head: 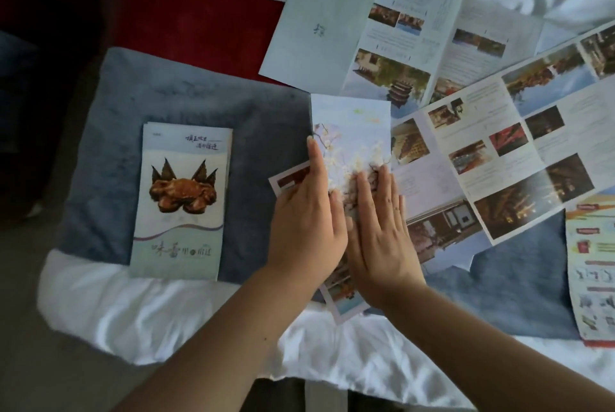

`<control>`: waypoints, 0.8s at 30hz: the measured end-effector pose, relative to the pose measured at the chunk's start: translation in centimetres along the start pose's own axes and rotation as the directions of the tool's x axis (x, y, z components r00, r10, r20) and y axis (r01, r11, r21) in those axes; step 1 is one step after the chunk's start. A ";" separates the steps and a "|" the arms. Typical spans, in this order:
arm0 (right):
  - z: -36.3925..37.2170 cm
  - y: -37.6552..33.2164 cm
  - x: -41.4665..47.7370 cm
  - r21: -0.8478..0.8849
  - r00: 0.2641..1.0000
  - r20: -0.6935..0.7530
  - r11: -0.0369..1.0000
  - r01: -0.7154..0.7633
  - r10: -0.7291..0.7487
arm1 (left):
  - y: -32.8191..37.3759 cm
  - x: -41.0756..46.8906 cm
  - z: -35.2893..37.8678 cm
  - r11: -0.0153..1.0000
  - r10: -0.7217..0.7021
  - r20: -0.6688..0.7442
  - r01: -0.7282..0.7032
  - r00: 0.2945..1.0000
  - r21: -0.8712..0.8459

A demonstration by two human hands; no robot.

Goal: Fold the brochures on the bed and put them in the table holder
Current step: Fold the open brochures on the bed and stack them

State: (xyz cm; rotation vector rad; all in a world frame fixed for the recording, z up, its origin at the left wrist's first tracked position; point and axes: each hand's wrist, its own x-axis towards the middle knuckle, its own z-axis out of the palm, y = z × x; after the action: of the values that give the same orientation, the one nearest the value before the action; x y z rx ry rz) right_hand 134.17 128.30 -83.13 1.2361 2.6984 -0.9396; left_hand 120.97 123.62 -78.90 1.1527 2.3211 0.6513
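The pale blue, blossom-printed paper brochure (352,125) lies at the middle of my view on the bed, partly folded. One photo panel pokes out askew at its 7 o'clock corner, so I judge the crease isn't squared yet. My left hand (306,218) and right hand (379,232) both lie flat on it side by side, fingers straight, pressing down and gripping nothing.

At 9 o'clock sits a folded pale-green brochure with a brown food picture (181,202) — it looks like a small stack, finished. At 1 o'clock a wide pale brochure with temple photos (319,29) lies unfolded, at 3 o'clock a long photo-panelled one (519,152), and at 4 o'clock a red-and-orange leaflet (592,265). All rest on a blue-grey plush blanket (133,95) over a white duvet (166,312).

By my count roughly three folds remain — and the table holder is out of view, so nothing looks filed.
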 end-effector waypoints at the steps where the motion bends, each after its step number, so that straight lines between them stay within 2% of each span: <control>1: 0.2 -0.2 0.1 0.001 1.000 0.003 1.000 -0.005 0.005 | -0.4 0.1 -0.1 1.000 0.005 -0.007 -0.005 1.000 0.000; 7: 0.7 -1.6 0.8 -0.055 0.999 0.038 0.998 -0.018 0.020 | -2.0 0.8 -0.5 0.998 -0.003 0.003 0.003 1.000 0.055; 14: 1.1 -3.1 1.1 -0.228 0.985 0.174 0.973 0.021 0.020 | -3.0 0.7 -0.6 1.000 -0.006 0.031 0.006 0.999 0.021; 20: 2.8 -5.4 1.1 -0.196 0.987 0.154 0.978 0.069 -0.038 | -4.8 -0.4 -1.6 0.997 -0.056 -0.003 0.056 0.998 0.054; 24: 3.8 -7.7 1.0 -0.203 0.970 0.227 0.969 0.140 -0.092 | -7.0 -1.4 -3.4 0.990 -0.113 -0.039 0.116 0.993 0.084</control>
State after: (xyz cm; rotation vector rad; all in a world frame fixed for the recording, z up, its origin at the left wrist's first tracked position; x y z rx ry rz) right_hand 127.27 123.11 -82.52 0.8884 2.6373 -0.7159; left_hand 115.53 117.99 -80.15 1.0439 2.4453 0.5383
